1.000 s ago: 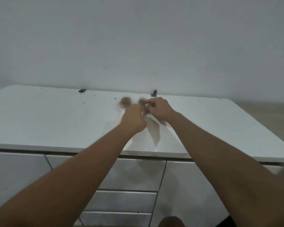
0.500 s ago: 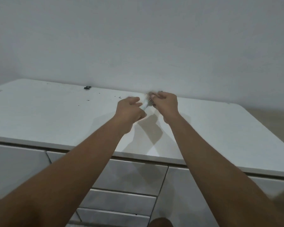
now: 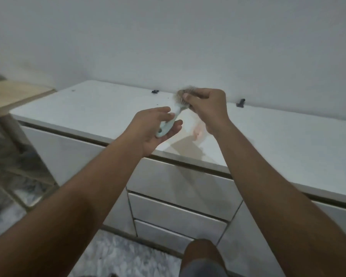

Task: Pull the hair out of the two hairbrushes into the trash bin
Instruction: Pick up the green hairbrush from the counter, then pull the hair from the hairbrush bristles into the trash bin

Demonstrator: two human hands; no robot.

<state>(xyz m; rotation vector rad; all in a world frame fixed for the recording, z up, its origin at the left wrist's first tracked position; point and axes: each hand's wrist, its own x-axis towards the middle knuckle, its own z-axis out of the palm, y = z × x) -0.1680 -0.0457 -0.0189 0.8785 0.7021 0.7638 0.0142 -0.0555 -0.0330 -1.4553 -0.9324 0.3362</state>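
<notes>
Knee: a bare knee [image 3: 203, 254] showed at the bottom edge, above a pale mottled floor [image 3: 116, 254].
Drawers: a white cabinet [image 3: 180, 208] with stacked drawer fronts stood just behind the knee.
Left hand: the left hand [image 3: 151, 131] was held palm up and half open, its fingers loosely curled round the handle of a pale blue hairbrush [image 3: 168, 122].
Hairbrush: it was held above the white countertop [image 3: 92, 108], handle low, head tilted up and away.
Right hand: the right hand [image 3: 208, 108] was closed over the brush head, fingertips pinching a tuft of greyish hair [image 3: 183, 92].
Second brush and bin: neither could be made out.
Back edge: two small dark clips [image 3: 240, 102] sat by the wall.
Far left: a wooden table [image 3: 10, 96] stood beside the cabinet.
</notes>
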